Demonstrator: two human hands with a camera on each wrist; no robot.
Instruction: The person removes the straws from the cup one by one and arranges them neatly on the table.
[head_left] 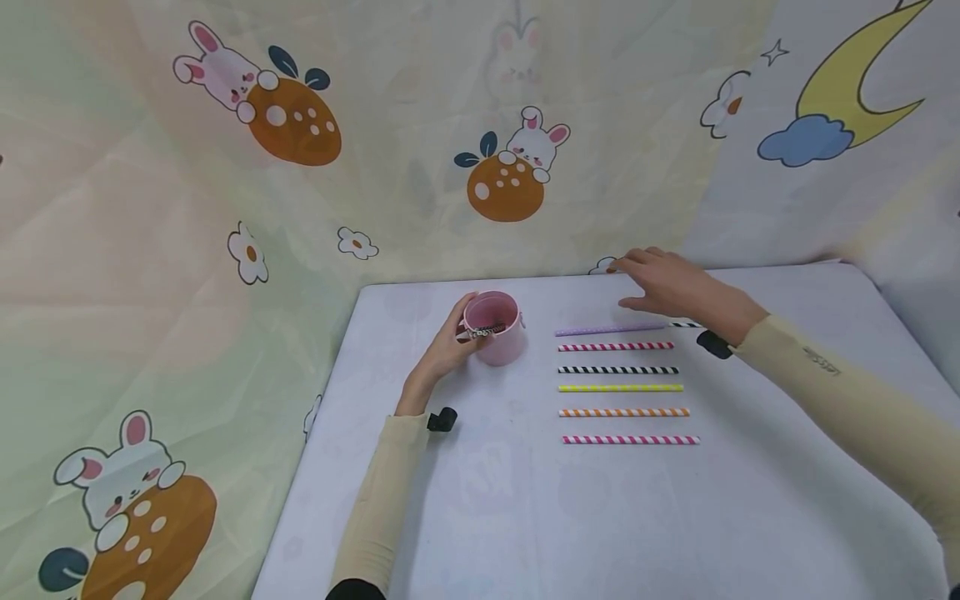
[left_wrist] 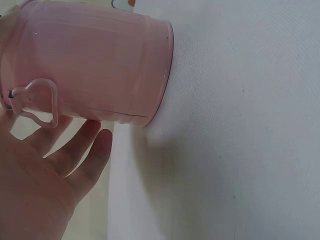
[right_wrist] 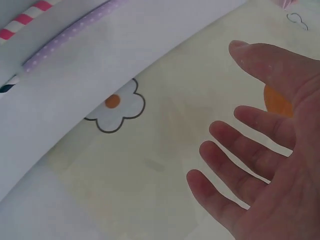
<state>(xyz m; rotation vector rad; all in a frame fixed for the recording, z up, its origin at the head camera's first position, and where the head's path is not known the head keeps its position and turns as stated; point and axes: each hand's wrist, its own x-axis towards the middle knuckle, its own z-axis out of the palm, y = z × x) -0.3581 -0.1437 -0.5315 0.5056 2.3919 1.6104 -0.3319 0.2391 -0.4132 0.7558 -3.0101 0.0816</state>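
Note:
My left hand (head_left: 447, 346) grips a pink metal pail (head_left: 501, 346) at its rim and side, near the table's back left. A small loop (left_wrist: 42, 102) hangs on its side in the left wrist view. At the pail's mouth, by my fingers, shows a black-and-white patterned piece (head_left: 483, 331), too small to make out. My right hand (head_left: 667, 279) hovers above the back edge, fingers spread and holding nothing. Nearest to it lie a purple dotted paper straw (head_left: 611, 331) and a black-striped straw (head_left: 684, 324), partly hidden by my wrist.
Several more straws lie in a column toward me: red-striped (head_left: 615, 347), black-striped (head_left: 618, 370), yellow (head_left: 621, 388), orange (head_left: 624, 412) and pink-striped (head_left: 630, 440). A white cloth covers the table (head_left: 480, 500). A cartoon-printed sheet (head_left: 412, 150) hangs behind it.

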